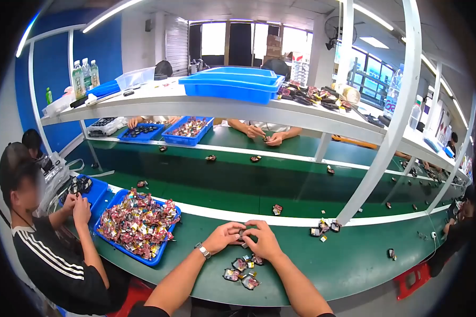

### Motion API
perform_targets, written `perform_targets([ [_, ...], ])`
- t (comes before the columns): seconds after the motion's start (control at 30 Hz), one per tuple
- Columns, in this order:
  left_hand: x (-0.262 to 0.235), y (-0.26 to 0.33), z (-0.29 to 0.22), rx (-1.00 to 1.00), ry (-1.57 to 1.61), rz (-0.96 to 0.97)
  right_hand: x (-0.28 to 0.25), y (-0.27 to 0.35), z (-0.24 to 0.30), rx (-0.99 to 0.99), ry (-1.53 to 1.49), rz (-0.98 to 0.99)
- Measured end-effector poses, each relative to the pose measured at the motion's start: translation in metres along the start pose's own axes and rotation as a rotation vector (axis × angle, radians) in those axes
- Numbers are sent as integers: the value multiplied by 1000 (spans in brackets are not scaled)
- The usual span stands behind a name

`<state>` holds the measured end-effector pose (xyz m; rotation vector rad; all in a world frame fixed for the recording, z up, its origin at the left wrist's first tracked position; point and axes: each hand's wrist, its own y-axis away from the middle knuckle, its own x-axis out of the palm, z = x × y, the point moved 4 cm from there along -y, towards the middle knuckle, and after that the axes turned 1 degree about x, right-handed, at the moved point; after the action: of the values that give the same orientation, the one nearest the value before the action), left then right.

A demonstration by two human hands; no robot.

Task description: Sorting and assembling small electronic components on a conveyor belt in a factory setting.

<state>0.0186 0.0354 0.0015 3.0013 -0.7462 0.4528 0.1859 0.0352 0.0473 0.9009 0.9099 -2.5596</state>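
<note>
Over the green table, my left hand [223, 239] and my right hand [263, 241] meet in front of me. Their fingers are curled around a small dark part [243, 236], largely covered by the fingertips, so its exact kind does not show. Just below my hands lies a small group of electronic assemblies [249, 281] with dark casings, reddish boards and silvery or yellow bits. To the left of my left forearm, a blue tray [154, 261] is heaped with many similar small assemblies [137, 223].
A co-worker [53, 248] at my left handles a small part beside another blue tray [98, 193]. Loose assemblies dot the green conveyor belt [222, 182]. A white post [378, 158] rises at the right, carrying a shelf [222, 105] with a blue bin [227, 87]. Another person's hands [267, 136] work opposite.
</note>
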Motion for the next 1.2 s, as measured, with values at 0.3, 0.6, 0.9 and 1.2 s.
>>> perform_targets([
  [0.3,-2,3,-1,-27,-27,-91,6,2,4,-50,-29,-69],
  [0.6,-6,1,5,-25,24,-79,9,3,6,-58,-63,-117],
  [0.9,-5,2,2,-27,15,-98,16,5,-5,-13,-107,-123],
  [1.2,-9,1,7,-38,50,-98,15,7,3,46,-102,-197],
])
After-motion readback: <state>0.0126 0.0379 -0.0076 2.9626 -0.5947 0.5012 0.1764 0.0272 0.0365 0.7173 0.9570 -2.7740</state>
